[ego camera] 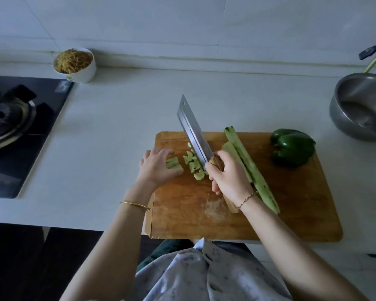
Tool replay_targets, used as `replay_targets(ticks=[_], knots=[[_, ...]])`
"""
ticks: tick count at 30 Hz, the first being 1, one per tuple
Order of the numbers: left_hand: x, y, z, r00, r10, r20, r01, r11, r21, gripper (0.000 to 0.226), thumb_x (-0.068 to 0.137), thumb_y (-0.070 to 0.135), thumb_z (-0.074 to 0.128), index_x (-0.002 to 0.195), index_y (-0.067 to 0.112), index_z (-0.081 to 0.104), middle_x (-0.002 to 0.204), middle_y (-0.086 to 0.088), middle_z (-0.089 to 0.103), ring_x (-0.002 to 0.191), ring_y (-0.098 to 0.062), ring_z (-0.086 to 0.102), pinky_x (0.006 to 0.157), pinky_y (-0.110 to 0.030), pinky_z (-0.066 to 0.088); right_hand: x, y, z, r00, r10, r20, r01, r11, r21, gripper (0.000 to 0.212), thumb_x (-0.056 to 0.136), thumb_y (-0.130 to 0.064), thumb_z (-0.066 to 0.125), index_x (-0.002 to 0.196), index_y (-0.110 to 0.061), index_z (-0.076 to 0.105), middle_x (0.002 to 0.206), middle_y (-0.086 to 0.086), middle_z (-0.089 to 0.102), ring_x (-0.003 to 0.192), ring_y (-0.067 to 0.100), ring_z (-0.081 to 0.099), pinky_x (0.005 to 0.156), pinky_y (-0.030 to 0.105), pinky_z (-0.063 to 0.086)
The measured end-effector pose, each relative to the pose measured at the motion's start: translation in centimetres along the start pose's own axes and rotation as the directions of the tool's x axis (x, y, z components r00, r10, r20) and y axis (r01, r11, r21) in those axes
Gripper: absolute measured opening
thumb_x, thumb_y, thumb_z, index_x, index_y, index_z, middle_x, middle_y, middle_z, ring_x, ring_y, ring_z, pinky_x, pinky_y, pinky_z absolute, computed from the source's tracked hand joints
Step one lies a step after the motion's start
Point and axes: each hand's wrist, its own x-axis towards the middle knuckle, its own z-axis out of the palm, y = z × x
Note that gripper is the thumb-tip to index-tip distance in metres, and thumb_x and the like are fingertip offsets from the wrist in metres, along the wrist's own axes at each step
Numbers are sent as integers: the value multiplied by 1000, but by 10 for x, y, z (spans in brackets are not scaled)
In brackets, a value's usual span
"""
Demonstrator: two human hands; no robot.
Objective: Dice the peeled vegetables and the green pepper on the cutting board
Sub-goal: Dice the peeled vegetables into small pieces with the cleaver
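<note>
Pinching the vegetable stub [173, 162] steady with curled fingers, the left hand [159, 165] sits clear of the cleaver [193, 131] fisted by the right hand [228, 174].

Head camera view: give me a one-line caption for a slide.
Right hand grips a cleaver, left hand holds pale green pieces on the cutting board; green pepper uncut.

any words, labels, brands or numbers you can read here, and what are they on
No text here can be read.
stove: a pale label at its back corner, too blurred to read.
bowl: a small yellow mark low on its side, too small to tell.
</note>
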Motion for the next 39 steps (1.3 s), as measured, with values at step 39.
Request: replay_targets(ticks=[39], knots=[[-13,-8,29,979,29,-204,-42,997,-61,47,83,32,69,126,19,56,127,1,49,118,-22,38,100,-35,31,4,-26,45,990,75,121,-18,909,-416,12,101,-21,41,99,-9,42,71,5,53,56,26,56,56,49,56]])
